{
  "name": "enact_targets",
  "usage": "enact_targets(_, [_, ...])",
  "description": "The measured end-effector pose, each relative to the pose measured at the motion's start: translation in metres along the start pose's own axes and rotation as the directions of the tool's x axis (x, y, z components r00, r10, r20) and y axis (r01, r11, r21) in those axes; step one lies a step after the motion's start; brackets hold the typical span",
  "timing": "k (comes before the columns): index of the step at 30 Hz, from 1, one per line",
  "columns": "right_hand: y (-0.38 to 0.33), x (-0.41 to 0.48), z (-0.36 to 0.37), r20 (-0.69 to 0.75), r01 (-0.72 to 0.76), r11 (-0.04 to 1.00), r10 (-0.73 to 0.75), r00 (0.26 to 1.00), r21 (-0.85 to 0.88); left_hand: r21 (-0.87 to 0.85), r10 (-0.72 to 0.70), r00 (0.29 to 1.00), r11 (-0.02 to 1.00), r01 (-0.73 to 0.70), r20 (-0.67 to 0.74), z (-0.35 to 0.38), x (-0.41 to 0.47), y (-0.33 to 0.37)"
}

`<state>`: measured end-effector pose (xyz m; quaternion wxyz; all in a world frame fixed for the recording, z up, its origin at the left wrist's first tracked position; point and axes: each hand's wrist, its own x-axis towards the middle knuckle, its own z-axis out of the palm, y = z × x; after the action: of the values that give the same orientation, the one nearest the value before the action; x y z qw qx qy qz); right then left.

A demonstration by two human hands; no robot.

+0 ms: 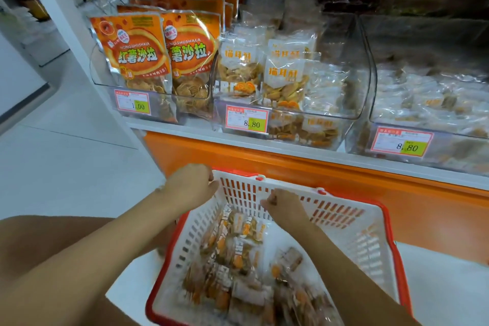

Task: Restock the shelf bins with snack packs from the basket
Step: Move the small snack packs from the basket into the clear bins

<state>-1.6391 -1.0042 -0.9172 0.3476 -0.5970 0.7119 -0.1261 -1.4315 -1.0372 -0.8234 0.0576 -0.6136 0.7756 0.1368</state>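
Observation:
A white basket with a red rim (352, 222) stands on the floor below the shelf. Several clear snack packs with orange pieces (238, 267) lie in its bottom. My left hand (193, 185) grips the basket's far left corner. My right hand (283, 206) is closed inside the basket near its far wall; whether it holds anything is not visible. Above, the middle clear bin (291, 124) holds packs of the same kind (285, 79). The left bin (111, 90) holds orange packs (137, 61).
A third clear bin (412, 137) at the right is full of pale wrapped snacks. An orange shelf base (344, 174) runs just behind the basket. Price tags hang on the bin fronts. White floor (66, 161) lies at the left. My knee (39, 241) is at lower left.

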Motion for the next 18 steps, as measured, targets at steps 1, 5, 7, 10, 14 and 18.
enact_targets(1, [0.013, 0.006, 0.012, 0.063, -0.08, 0.997, 0.079, 0.995, 0.015, 0.035, -0.04, 0.996, 0.999, 0.037, 0.074, 0.007, 0.002, -0.003])
enact_targets(5, [0.055, 0.027, 0.053, 0.25, -0.396, 0.906, 0.353, 0.902, 0.151, 0.15, -0.134, 0.964, 0.983, 0.102, 0.228, 0.023, 0.005, -0.003])
enact_targets(7, [0.068, 0.038, 0.071, 0.319, -0.536, 0.804, 0.453, 0.833, 0.257, 0.23, -0.145, 0.953, 0.97, 0.083, 0.268, 0.024, 0.006, 0.003])
enact_targets(10, [0.08, 0.051, 0.093, 0.378, -0.636, 0.669, 0.514, 0.77, 0.385, 0.344, -0.162, 0.942, 0.938, 0.054, 0.295, 0.023, 0.006, 0.01])
enact_targets(14, [0.079, 0.065, 0.116, 0.36, -0.69, 0.572, 0.591, 0.721, 0.442, 0.411, -0.164, 0.938, 0.911, 0.026, 0.306, 0.023, 0.008, 0.011])
enact_targets(18, [0.085, 0.072, 0.133, 0.324, -0.72, 0.562, 0.647, 0.69, 0.408, 0.429, -0.163, 0.941, 0.903, 0.02, 0.298, 0.026, 0.014, 0.008])
